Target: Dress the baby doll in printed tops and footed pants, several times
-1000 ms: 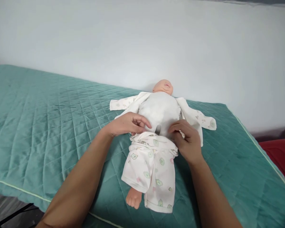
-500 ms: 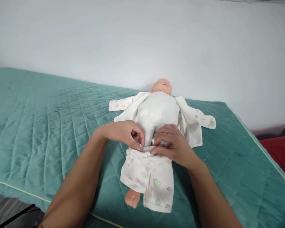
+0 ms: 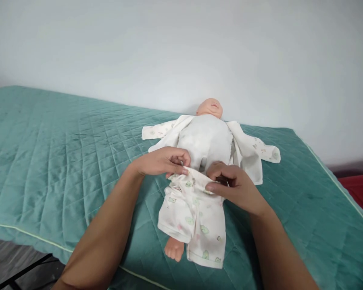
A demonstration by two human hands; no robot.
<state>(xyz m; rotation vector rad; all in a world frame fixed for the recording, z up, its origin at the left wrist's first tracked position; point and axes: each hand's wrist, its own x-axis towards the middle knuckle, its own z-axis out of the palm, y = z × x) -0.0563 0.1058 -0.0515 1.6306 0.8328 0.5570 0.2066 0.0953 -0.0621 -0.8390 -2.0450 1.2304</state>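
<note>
A baby doll (image 3: 205,135) with a white cloth body lies on its back, head toward the wall. White printed pants (image 3: 196,217) cover its legs, and one bare foot (image 3: 174,249) sticks out of the leg opening on the left; the other foot is hidden. My left hand (image 3: 166,161) pinches the waistband at its left side. At the right side of the waistband, my right hand (image 3: 234,183) grips the fabric between thumb and fingers. An open white jacket (image 3: 248,155) is spread around the doll's torso, its printed sleeves stretched out to both sides.
A green quilted cover (image 3: 78,161) with pale piping lies under the doll. Behind it rises a white wall (image 3: 181,52). A red object (image 3: 358,193) stands beyond the right edge, and a dark metal leg (image 3: 24,272) shows at the lower left.
Both hands have drawn the pants' waistband upward, toward the doll's torso. The waistband is now stretched wider, and less of the white cloth legs shows. The view has shifted slightly.
</note>
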